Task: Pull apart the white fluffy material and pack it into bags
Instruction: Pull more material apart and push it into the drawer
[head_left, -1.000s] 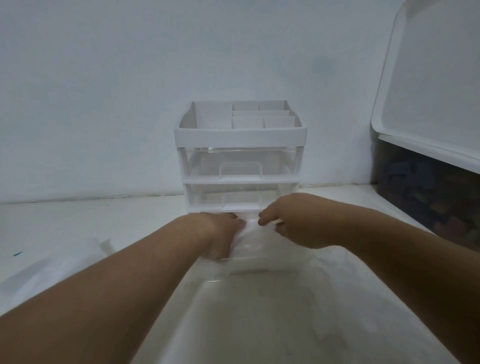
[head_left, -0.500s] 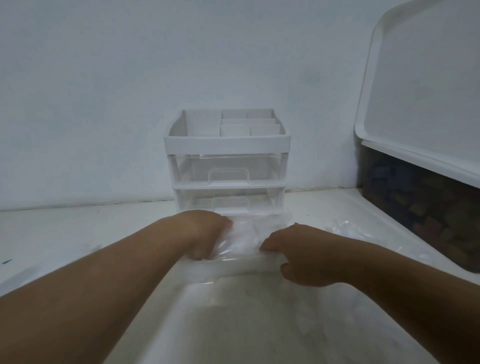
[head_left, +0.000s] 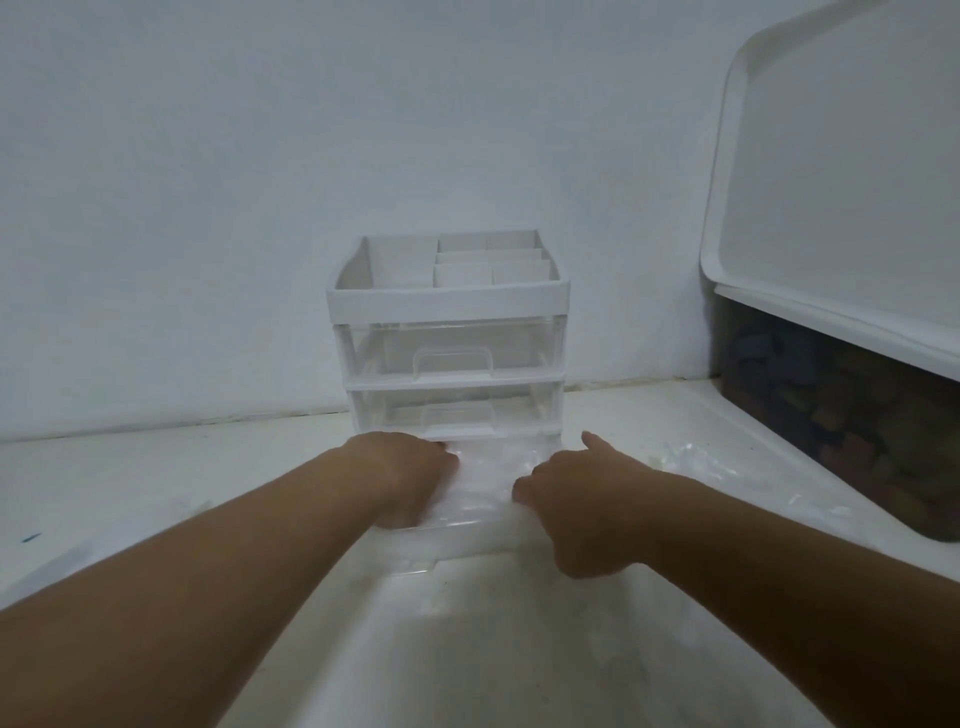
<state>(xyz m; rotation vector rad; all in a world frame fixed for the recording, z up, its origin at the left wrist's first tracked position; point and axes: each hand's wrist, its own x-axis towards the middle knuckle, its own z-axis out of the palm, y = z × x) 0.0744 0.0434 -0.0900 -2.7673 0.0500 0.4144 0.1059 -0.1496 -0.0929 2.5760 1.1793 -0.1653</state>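
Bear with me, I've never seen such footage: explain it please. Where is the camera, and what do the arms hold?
No machine: a person wears a camera on the head, looking down at their own arms. Both hands are at a clear bag of white fluff on a white surface. The right hand pinches its edge; the left hand hides its fingers, so its grip is unclear. Behind stands a drawer organiser; at right, a dark-filled bin under a tilted white lid.
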